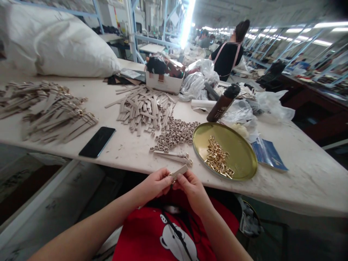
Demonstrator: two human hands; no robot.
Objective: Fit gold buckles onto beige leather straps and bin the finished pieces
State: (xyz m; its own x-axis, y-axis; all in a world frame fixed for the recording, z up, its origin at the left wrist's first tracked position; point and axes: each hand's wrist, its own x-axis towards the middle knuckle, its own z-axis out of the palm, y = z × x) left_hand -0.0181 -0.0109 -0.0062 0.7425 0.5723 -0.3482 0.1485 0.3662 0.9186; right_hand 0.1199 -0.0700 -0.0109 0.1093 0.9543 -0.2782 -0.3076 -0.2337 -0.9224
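Just in front of the table edge, a short beige strap (180,170) is pinched between my two hands. My left hand (159,184) grips its left end, where a small glint of metal shows at the fingertips. My right hand (192,189) has thumb and fingers closed on the other end. Right behind them on the table lie a few straps with gold buckles (174,156). A heap of small beige loops (178,133) sits farther back, beside a pile of loose beige strap pieces (145,110). Gold buckles (217,157) are heaped on a round gold tray (243,159) to the right.
Bundles of buckled straps (58,112) and a black phone (97,142) lie left. A large white sack (59,40), a white box (164,84), a dark bottle (223,103), plastic bags (199,78) and a blue packet (269,154) stand around. A person (227,58) is farther back.
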